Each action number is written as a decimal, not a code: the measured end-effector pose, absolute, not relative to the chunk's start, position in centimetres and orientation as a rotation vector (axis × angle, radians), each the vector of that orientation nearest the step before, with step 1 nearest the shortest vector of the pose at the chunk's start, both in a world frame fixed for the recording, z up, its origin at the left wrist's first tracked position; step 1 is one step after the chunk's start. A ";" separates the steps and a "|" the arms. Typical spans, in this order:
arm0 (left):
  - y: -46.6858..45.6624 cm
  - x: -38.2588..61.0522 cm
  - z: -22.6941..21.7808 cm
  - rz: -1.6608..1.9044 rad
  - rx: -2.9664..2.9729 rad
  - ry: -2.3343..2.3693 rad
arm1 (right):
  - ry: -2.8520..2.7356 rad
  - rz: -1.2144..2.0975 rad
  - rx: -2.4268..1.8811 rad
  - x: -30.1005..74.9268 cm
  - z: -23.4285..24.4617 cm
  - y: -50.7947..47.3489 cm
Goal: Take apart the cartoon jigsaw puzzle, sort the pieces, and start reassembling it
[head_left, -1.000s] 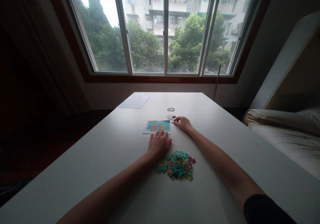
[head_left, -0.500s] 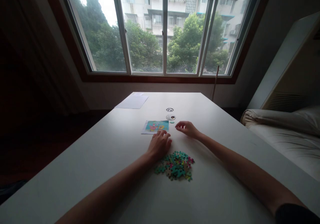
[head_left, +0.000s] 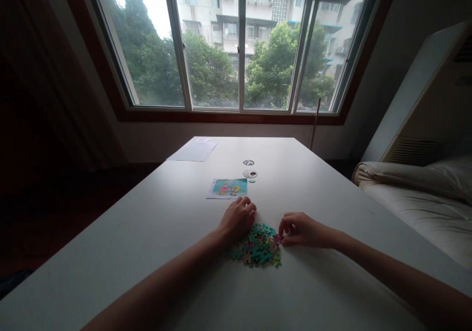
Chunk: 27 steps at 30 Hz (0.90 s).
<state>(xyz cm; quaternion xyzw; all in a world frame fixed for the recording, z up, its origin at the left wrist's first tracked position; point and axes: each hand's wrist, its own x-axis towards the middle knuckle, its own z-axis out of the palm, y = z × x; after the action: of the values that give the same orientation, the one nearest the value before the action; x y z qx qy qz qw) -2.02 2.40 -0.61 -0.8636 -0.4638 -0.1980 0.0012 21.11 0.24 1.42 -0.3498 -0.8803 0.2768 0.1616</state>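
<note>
A heap of small jigsaw puzzle pieces (head_left: 260, 248), mostly green with some pink, yellow and tan, lies on the white table (head_left: 147, 223). My left hand (head_left: 239, 218) rests at the heap's far left edge, its fingers loosely bent and slightly apart, with nothing visible in them. At the heap's right edge, my right hand (head_left: 304, 229) has its thumb and forefinger curled around a pink puzzle piece (head_left: 278, 239). A picture card (head_left: 230, 187) with colourful cartoon figures on blue lies just beyond my left hand. Past it sits a lone green puzzle piece (head_left: 251, 181).
Two round, coin-like discs (head_left: 250, 174) lie beyond the card. White paper sheets (head_left: 193, 150) rest at the table's far left corner. A window (head_left: 239, 50) is behind the table. To the right stand a pale padded seat (head_left: 413, 188) and a tall white cabinet-like unit (head_left: 424, 100).
My right hand has come back from near the lone piece to the right edge of the heap. My left hand has drawn slightly nearer, off the card's edge, its fingers more bent.
</note>
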 end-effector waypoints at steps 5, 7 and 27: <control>2.5 -2.0 -0.8 -0.937 -2.911 -1.340 | -2.433 1.003 -0.976 20.5 1.8 0.9; 2.7 -2.0 -1.0 -1.093 -3.021 -1.290 | -2.363 1.050 -0.956 20.1 1.7 1.7; 4.2 -2.4 -1.3 -1.768 -2.965 -1.734 | -1.932 0.493 -1.006 16.6 -1.6 4.7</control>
<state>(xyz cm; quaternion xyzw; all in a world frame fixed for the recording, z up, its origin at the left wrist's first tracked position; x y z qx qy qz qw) -2.37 4.25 -1.25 -0.7180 -0.4200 -0.4282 -0.3532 16.63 4.74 -1.62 -0.4047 -0.7773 0.1984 0.4389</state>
